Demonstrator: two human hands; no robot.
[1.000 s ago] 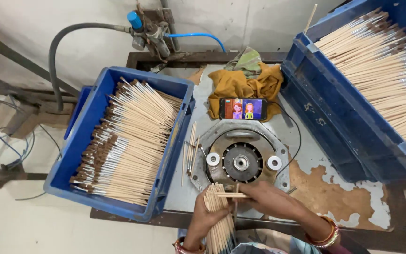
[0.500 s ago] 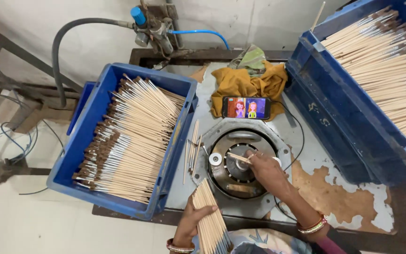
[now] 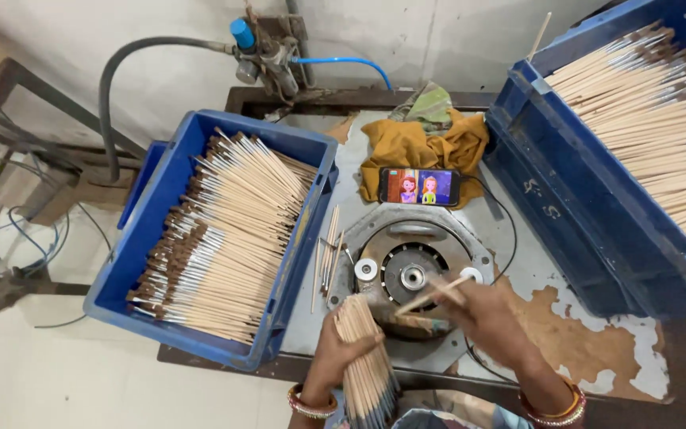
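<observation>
Right hand (image 3: 482, 314) withdrew with stick (image 3: 432, 295) | left hand (image 3: 341, 349) grips bundle (image 3: 365, 357)

The sticks bundled in my left hand (image 3: 335, 353) are pale, matt bare wood, like the single stick (image 3: 432, 295) in my right hand (image 3: 482, 318). The round machine (image 3: 410, 266) is dull grey metal. The crates (image 3: 156, 238) are smooth blue plastic. The table (image 3: 589, 342) shows peeling paint over rust-brown metal. The mustard cloth (image 3: 430, 147) looks soft and crumpled.

Left hand (image 3: 341, 349) gripping brush bundle (image 3: 367, 357), right hand (image 3: 482, 314) pinching single brush (image 3: 432, 295) over round machine (image 3: 410, 266)
</observation>
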